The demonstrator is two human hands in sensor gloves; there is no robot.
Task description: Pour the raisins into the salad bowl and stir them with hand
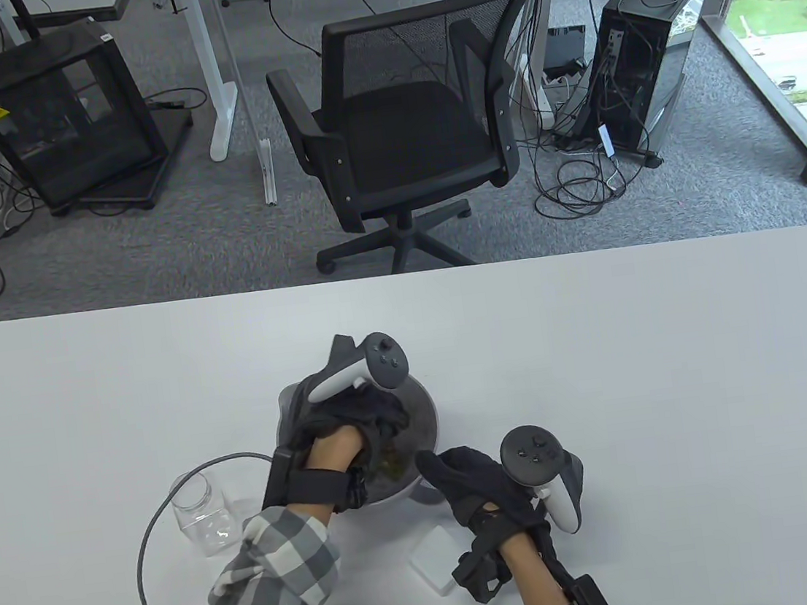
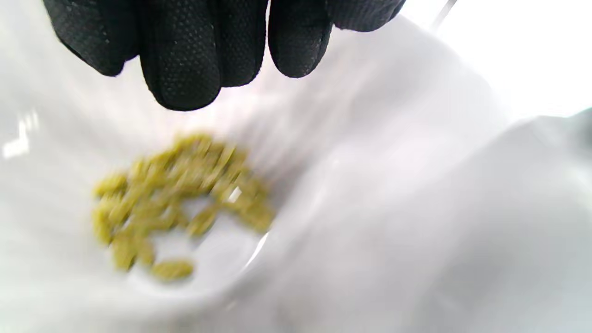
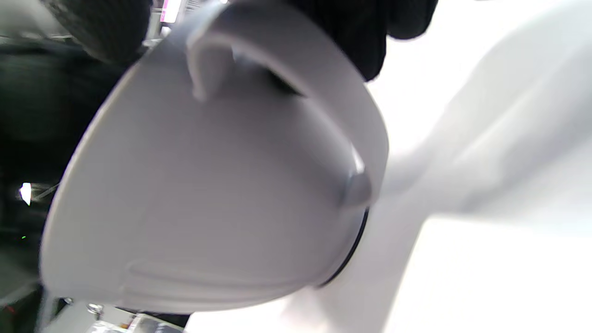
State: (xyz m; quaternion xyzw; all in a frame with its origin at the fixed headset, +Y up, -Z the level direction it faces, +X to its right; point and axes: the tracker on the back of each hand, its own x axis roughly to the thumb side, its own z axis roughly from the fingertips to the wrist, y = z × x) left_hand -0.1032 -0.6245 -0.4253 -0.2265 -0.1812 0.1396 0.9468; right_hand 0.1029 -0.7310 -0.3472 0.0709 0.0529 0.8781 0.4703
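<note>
A grey salad bowl point(image 1: 425, 408) stands near the table's front middle. My left hand point(image 1: 362, 414) reaches down into it, its fingers point(image 2: 185, 60) hanging relaxed just above a small heap of yellow-green raisins point(image 2: 175, 203) on the pale bowl bottom point(image 2: 370, 194); nothing is held. A few raisins point(image 1: 394, 467) show past the wrist. My right hand point(image 1: 466, 482) is at the bowl's near right side. In the right wrist view its fingers point(image 3: 356, 41) curl round the bowl's handle point(image 3: 323, 106) on the outer wall point(image 3: 199, 199).
An empty clear jar point(image 1: 198, 515) stands left of the bowl, next to my checked sleeve. A white lid point(image 1: 433, 557) lies in front of the bowl, by the right wrist. A grey cable point(image 1: 142, 570) loops over the table's front left. An office chair point(image 1: 397, 134) stands beyond the far edge.
</note>
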